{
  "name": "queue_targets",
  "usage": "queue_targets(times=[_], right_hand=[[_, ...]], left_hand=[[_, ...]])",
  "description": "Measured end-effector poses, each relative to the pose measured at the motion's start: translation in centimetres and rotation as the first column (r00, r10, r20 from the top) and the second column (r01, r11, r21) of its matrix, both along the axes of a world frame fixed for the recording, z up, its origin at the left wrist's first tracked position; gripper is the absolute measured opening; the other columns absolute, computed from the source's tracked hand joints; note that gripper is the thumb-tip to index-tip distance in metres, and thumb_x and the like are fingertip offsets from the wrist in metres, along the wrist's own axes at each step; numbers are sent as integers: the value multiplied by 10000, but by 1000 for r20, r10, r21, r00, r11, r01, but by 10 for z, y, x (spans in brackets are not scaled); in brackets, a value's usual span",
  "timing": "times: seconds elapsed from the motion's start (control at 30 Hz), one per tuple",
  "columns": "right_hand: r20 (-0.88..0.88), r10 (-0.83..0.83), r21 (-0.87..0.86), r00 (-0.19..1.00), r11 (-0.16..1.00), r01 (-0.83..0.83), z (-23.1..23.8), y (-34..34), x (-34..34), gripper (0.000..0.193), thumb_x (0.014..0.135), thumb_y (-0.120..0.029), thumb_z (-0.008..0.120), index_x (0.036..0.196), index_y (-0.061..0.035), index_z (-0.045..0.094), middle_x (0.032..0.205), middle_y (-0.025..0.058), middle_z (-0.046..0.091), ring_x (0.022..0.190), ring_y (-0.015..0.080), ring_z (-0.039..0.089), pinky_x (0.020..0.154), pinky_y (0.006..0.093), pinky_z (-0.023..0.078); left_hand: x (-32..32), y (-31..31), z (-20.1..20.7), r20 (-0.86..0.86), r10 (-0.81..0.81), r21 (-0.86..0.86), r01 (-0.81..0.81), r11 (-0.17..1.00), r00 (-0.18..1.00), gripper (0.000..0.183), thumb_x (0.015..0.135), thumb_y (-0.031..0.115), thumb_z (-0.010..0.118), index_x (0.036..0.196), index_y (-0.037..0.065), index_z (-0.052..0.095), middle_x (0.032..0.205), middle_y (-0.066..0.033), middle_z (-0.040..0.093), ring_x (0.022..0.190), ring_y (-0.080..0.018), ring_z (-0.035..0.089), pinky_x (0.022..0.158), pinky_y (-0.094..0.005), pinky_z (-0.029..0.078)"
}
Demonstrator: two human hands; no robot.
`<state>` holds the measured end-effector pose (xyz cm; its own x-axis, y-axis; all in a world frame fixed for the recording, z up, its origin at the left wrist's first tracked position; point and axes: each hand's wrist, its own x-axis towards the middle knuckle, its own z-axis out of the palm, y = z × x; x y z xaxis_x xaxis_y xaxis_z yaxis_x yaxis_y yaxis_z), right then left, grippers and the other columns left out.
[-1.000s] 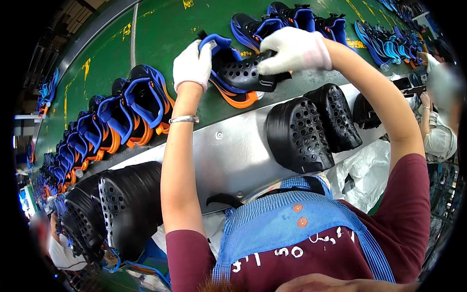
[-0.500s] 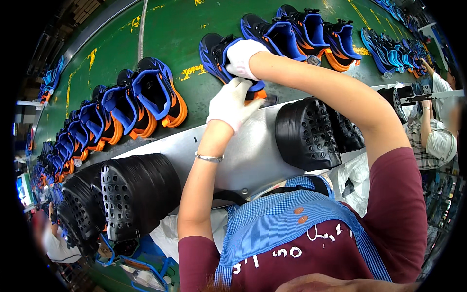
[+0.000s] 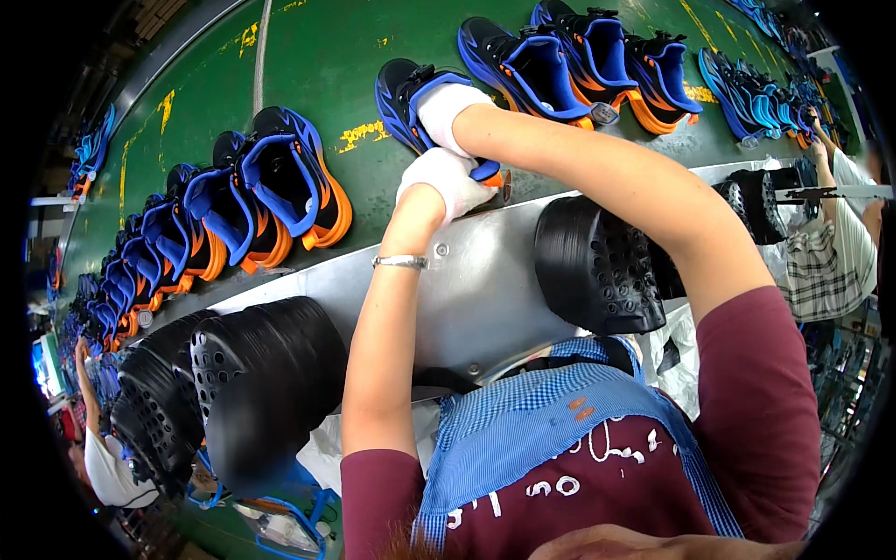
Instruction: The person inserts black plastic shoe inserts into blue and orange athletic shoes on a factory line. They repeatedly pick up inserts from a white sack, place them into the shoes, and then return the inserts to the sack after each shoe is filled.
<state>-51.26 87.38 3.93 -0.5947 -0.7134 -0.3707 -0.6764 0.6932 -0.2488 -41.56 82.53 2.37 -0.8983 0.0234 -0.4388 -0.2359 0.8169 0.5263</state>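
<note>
A black sneaker [image 3: 396, 105] with blue trim and an orange heel stands on the green surface, toe pointing away from me. My left hand [image 3: 441, 183], in a white glove, is closed around its heel end, where a little orange shows past the fingers. Reaching across from the right, my gloved right hand [image 3: 450, 114] is at the shoe's opening. Its fingers are down inside the shoe and hidden, so their hold cannot be seen.
Matching sneakers line up at left [image 3: 297, 177] and right [image 3: 523, 70]. Stacks of black, ridged pieces with holed faces stand at left [image 3: 280, 341] and right [image 3: 597, 266] by a metal ledge [image 3: 467, 280]. Other people work at both far sides.
My left hand has turned and closed over the shoe's heel; its fingers were more spread before. My right hand stays at the opening. The whole view has shifted slightly.
</note>
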Motion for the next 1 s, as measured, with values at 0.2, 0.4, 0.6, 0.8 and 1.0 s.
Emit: queue_targets(times=[0.2, 0.4, 0.6, 0.8, 1.0], right_hand=[[-57, 17, 75, 998, 997, -13, 29, 3, 20, 255, 908, -180, 556, 1070, -33, 688, 1061, 195, 689, 958, 336, 681, 812, 383, 551], [-238, 268, 208, 933, 953, -221, 20, 5, 4, 209, 789, -70, 659, 987, -36, 720, 983, 160, 720, 921, 306, 706, 777, 386, 566], [-296, 292, 103, 910, 956, -273, 22, 32, 0, 238, 864, -194, 574, 988, -43, 709, 971, 184, 706, 892, 347, 693, 773, 416, 550], [-94, 330, -125, 939, 932, -340, 92, 125, 30, 338, 895, -343, 547, 994, -46, 675, 871, 179, 673, 834, 347, 659, 746, 423, 513], [-153, -8, -481, 988, 874, -67, 134, 289, 81, 319, 867, -347, 634, 955, -42, 666, 837, 167, 659, 785, 335, 644, 708, 398, 508]], left_hand=[[5, 4, -12, -36, 2, -62, -5, 998, 999, 412, 781, 469, 631, 982, 124, 732, 1009, -156, 699, 932, -335, 661, 824, -384, 526], [-8, 7, -9, 35, -53, -130, 57, 990, 998, 454, 785, 492, 646, 997, 97, 720, 941, -142, 712, 858, -298, 671, 798, -353, 524], [-9, 22, 15, 111, -82, -207, 103, 973, 991, 467, 779, 449, 609, 1052, 82, 707, 1091, -166, 679, 995, -345, 650, 867, -386, 525], [27, 28, -4, -231, 112, -124, -144, 982, 967, 419, 804, 479, 634, 944, 90, 707, 950, -171, 698, 912, -361, 659, 786, -420, 528], [50, 0, 29, -214, 105, -292, -166, 942, 971, 391, 822, 457, 663, 954, 91, 704, 999, -165, 688, 941, -358, 652, 816, -424, 510]])
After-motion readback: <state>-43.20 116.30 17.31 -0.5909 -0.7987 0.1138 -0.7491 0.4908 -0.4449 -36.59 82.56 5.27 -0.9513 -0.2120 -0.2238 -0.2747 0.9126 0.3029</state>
